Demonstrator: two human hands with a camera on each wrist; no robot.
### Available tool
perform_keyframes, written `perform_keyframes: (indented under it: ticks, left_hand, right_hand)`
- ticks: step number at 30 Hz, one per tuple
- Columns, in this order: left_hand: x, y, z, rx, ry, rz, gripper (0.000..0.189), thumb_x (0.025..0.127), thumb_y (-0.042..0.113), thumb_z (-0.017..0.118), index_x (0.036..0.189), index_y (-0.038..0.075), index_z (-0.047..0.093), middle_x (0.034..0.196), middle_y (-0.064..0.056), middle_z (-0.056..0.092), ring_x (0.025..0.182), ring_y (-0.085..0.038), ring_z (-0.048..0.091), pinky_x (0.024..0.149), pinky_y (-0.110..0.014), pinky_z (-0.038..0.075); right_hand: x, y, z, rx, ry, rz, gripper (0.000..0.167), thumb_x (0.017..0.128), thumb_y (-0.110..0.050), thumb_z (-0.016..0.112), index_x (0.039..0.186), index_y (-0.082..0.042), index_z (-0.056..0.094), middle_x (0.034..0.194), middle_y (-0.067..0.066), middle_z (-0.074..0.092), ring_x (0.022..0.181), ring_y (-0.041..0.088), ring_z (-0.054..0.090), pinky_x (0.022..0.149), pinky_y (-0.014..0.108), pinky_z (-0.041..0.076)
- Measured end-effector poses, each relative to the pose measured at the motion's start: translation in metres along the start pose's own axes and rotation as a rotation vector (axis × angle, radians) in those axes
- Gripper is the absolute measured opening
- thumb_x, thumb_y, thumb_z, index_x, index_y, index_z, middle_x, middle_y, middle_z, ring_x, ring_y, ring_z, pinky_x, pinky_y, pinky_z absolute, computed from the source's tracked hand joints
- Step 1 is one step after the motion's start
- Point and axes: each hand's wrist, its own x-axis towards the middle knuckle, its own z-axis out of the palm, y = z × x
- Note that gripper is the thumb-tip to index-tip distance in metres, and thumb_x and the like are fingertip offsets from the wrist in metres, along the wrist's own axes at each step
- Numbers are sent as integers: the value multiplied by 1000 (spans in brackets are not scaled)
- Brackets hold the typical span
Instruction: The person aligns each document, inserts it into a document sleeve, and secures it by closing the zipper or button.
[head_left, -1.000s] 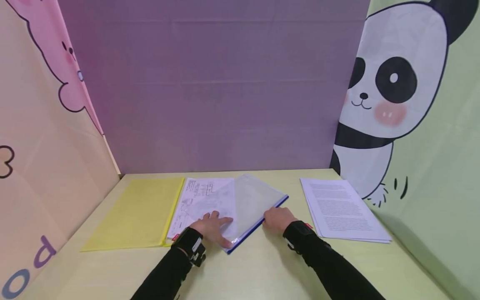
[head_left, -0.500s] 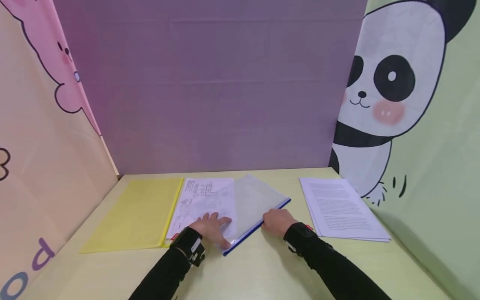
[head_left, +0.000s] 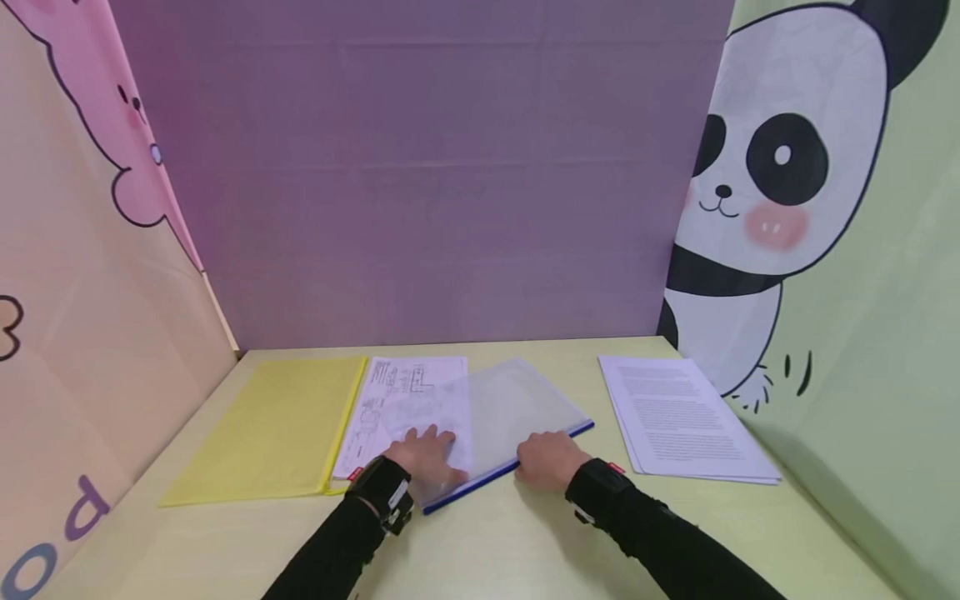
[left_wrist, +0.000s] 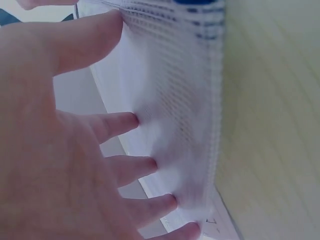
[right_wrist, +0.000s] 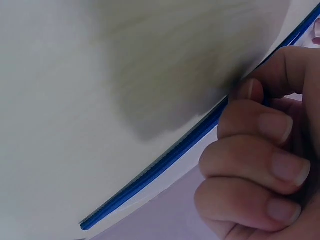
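A translucent pouch [head_left: 517, 404] with a blue edge strip [head_left: 480, 486] lies slanted on the table, its left part overlapping a handwritten sheet [head_left: 412, 385]. My left hand [head_left: 423, 458] rests near the pouch's lower left corner, fingers spread. In the left wrist view, a fine grid texture shows on the pouch surface [left_wrist: 195, 120] beside the fingertips [left_wrist: 165, 202]. My right hand [head_left: 551, 461] pinches the blue strip right of its middle; the right wrist view shows its fingers [right_wrist: 250, 155] curled, thumb and forefinger at the strip.
A yellow folder [head_left: 277, 417] lies spread on the left, with the handwritten sheet on its right side. Printed papers [head_left: 682, 417] are stacked on the right. A purple panel [head_left: 450, 183] stands behind the table, with decorated walls on both sides.
The pouch has turned clockwise, its blue edge now closer to level and its right end nearer me. My right hand has moved slightly toward me with it; my left hand stays nearly in place.
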Motion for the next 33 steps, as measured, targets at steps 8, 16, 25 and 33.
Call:
perform_keyframes:
  ticks: [8, 16, 25, 33]
  left_hand:
    - [-2, 3, -2, 6, -13, 19, 75, 89, 54, 71, 150, 16, 50, 156, -16, 42, 142, -44, 38, 110, -64, 35]
    - [0, 4, -3, 19, -17, 40, 75, 88, 54, 74, 149, 16, 52, 146, -15, 51, 132, -40, 48, 107, -60, 40]
    - [3, 5, -4, 12, -21, 39, 74, 87, 51, 76, 147, 15, 53, 144, -14, 53, 128, -38, 50, 105, -59, 42]
    - [6, 4, -4, 7, -18, 21, 75, 85, 53, 78, 147, 17, 54, 140, -13, 56, 124, -36, 53, 103, -59, 45]
  right_hand:
    - [0, 1, 2, 3, -8, 2, 23, 95, -26, 67, 82, -8, 65, 71, 0, 51, 63, 18, 45, 59, 34, 39]
    - [-3, 6, 3, -15, 17, -14, 23, 95, -25, 67, 79, -9, 63, 70, -1, 51, 61, 16, 44, 58, 33, 40]
    - [-3, 18, 5, 3, 27, 1, 23, 93, -24, 67, 76, -10, 61, 70, 0, 51, 61, 17, 45, 59, 35, 41]
    - [3, 24, 5, 18, 0, 25, 23, 94, -24, 66, 77, -10, 60, 71, 0, 50, 63, 18, 44, 59, 35, 39]
